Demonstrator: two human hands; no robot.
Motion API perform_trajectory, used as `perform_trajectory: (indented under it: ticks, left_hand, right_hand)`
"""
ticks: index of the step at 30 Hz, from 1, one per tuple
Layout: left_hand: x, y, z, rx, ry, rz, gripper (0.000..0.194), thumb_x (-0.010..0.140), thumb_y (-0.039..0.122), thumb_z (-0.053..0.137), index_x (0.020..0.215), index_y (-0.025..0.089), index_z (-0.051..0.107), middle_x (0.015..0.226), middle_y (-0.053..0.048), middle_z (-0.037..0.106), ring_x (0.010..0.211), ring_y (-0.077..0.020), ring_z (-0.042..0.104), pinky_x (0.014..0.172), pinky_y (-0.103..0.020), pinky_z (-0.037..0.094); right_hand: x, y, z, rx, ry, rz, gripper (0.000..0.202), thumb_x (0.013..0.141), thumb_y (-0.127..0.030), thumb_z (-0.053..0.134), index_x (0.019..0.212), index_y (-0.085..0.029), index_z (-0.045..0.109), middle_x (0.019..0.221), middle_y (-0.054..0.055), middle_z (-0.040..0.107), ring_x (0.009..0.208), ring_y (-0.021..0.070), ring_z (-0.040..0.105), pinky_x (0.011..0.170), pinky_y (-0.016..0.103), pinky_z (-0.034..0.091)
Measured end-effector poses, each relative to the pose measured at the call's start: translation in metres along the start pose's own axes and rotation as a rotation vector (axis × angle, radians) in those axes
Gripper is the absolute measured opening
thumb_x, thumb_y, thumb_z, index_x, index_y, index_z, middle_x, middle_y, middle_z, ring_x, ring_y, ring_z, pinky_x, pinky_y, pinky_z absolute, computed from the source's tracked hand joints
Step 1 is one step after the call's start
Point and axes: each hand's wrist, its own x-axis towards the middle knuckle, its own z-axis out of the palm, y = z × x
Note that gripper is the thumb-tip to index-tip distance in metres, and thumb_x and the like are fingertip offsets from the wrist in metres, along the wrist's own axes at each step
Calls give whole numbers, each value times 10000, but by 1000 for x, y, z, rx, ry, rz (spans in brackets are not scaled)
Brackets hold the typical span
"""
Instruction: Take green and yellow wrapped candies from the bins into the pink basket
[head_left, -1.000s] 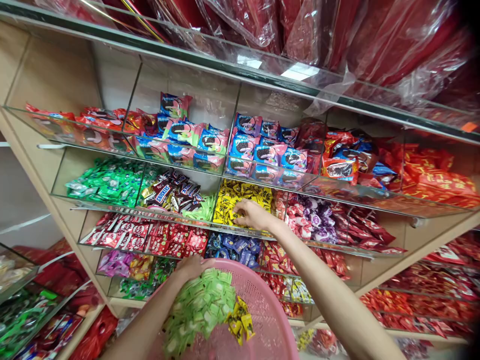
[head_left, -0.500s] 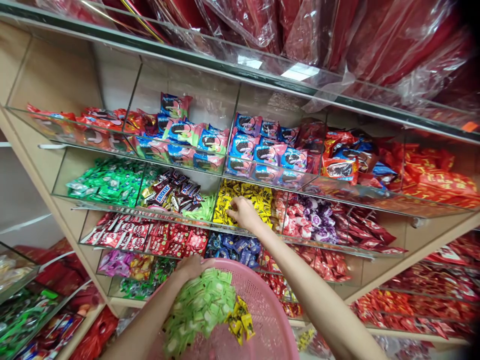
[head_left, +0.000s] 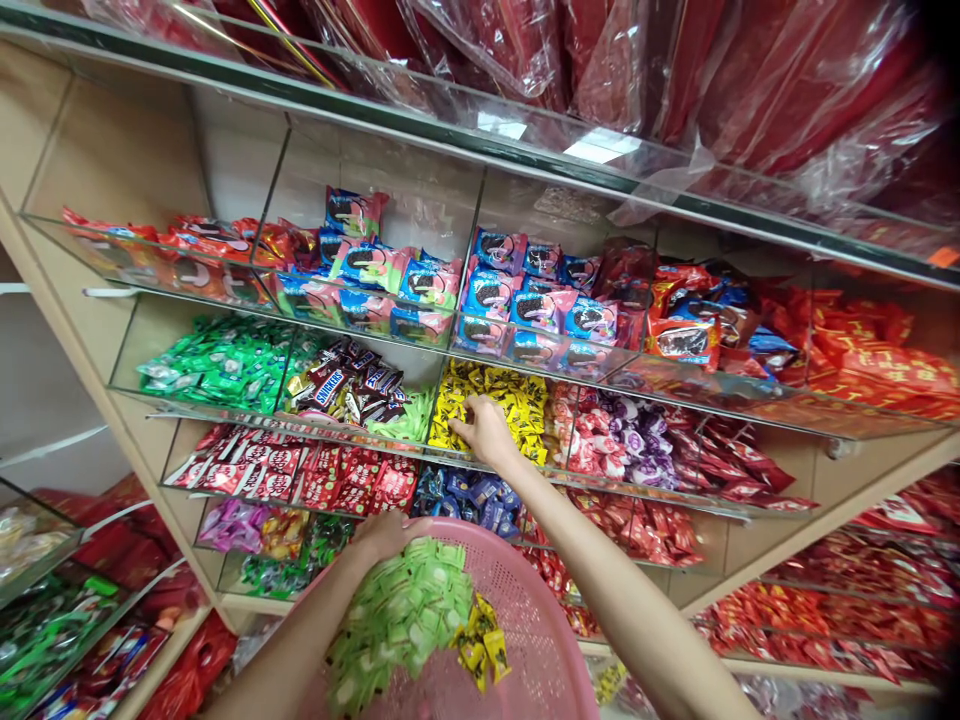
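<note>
My left hand point(head_left: 384, 538) is closed over the far rim of a pink perforated plastic basket point(head_left: 551, 610), holding it below the shelves. Inside the basket lie a heap of green-wrapped candies point(head_left: 412, 600) and a few yellow-wrapped candies point(head_left: 484, 648). Reaching into a glass-fronted compartment, my right hand point(head_left: 489, 432) has its fingers curled down at a pile of yellow-wrapped candies point(head_left: 525, 400). Whatever is between its fingertips is hidden against the same yellow wrappers.
Snickers bars point(head_left: 326, 390) and green packets point(head_left: 217, 370) fill compartments to the left; pink and purple candies point(head_left: 637, 430) lie to the right. Blue cookie packs point(head_left: 491, 290) sit on the shelf above. Low clear panels point(head_left: 375, 440) edge the shelves.
My right hand has shifted very slightly within the yellow candies, its thumb and forefinger still bent. The basket and left hand look the same, and the view has moved a little.
</note>
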Motion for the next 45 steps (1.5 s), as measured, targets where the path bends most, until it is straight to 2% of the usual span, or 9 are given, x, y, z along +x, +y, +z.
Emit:
perform_trajectory:
  ticks: [7, 15, 21, 29, 37, 41, 45]
  left_hand:
    - [0, 0, 0, -4, 5, 7, 669, 635, 753, 259, 803, 227, 636, 891, -79, 676, 854, -254, 606, 693, -300, 418]
    - [0, -1, 1, 5, 11, 18, 724, 633, 766, 222, 870, 211, 621, 939, -121, 656, 864, -284, 598, 688, -342, 422]
    - [1, -2, 1, -1, 7, 22, 714, 644, 755, 226, 888, 212, 619, 949, -121, 653, 876, -280, 596, 698, -343, 423]
    - [1, -3, 2, 4, 16, 30, 718, 647, 754, 220, 864, 204, 628, 917, -116, 662, 854, -274, 604, 681, -333, 429]
    - [6, -7, 6, 4, 7, 20, 674, 655, 737, 252, 847, 215, 632, 922, -97, 664, 877, -252, 601, 706, -308, 421]
    - [7, -7, 6, -1, -2, 4, 668, 658, 736, 256, 813, 211, 639, 929, -88, 665, 887, -241, 599, 726, -293, 414]
    - [9, -7, 7, -3, 0, 19, 677, 659, 739, 238, 789, 212, 641, 891, -81, 673, 859, -238, 607, 710, -287, 414]
  right_hand:
    - [6, 2, -7, -8, 34, 57, 190, 723, -324, 533, 762, -138, 540, 710, 26, 503, 650, 119, 432, 617, 229, 330]
    - [13, -2, 4, -33, 5, 52, 224, 730, -355, 527, 801, -143, 535, 779, 56, 519, 701, 144, 464, 638, 242, 343]
    - [23, -5, 4, -107, 45, 94, 212, 752, -319, 505, 853, -135, 528, 856, 89, 529, 781, 170, 488, 658, 252, 350]
    - [23, -16, 3, -235, -4, 117, 239, 779, -294, 482, 980, -165, 471, 972, 95, 486, 827, 187, 518, 662, 270, 377]
    - [22, -16, 7, -282, -64, 128, 255, 792, -250, 459, 1033, -168, 454, 1022, 108, 460, 854, 198, 528, 686, 282, 384]
    - [24, -15, 4, -258, -73, 121, 241, 785, -251, 465, 1010, -168, 490, 1007, 108, 474, 834, 191, 525, 688, 279, 373]
    - [26, -11, -8, -191, -8, 84, 229, 746, -277, 511, 932, -145, 545, 882, 89, 519, 789, 179, 512, 658, 258, 359]
